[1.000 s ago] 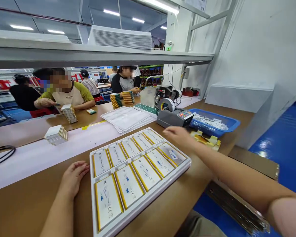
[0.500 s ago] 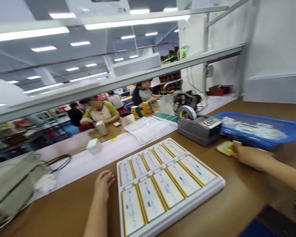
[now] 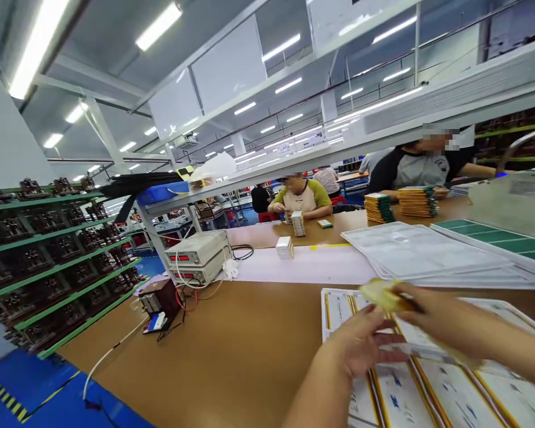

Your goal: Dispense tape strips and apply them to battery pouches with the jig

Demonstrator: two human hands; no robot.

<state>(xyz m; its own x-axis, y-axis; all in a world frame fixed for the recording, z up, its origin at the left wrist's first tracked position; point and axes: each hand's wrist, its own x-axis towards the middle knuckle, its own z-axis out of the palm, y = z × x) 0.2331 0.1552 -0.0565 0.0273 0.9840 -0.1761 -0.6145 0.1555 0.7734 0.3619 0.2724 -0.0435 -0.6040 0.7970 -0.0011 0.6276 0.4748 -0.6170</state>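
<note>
Holding a small yellowish piece (image 3: 380, 293) pinched in the right hand (image 3: 432, 318), fingers closed on it, just above the far-left corner of the white tray (image 3: 327, 297) of flat battery cells (image 3: 395, 395). Piece is blurred; looks like a folded tape or pad, can't say which. Left hand (image 3: 361, 348) rests on the cells at the tray's near-left, fingers loosely spread and flat, holding nothing, one fingertip close to the piece. Tray sits on the brown counter (image 3: 232, 351), right half of view; cells lie in rows with yellow edges up. Judgement: to do this well, keep the left hand pressing the tray so it doesn't slide, bring the piece down square to one cell, and avoid dragging it over neighbouring labels. Grip looks light, so slipping is the risk. Beyond the tray: a stack of clear sheets (image 3: 419, 252), a green-panelled sheet (image 3: 503, 241), two meters (image 3: 198, 257) with red displays at left, co-workers (image 3: 301, 199) seated at the far side with cell stacks (image 3: 399, 205).
</note>
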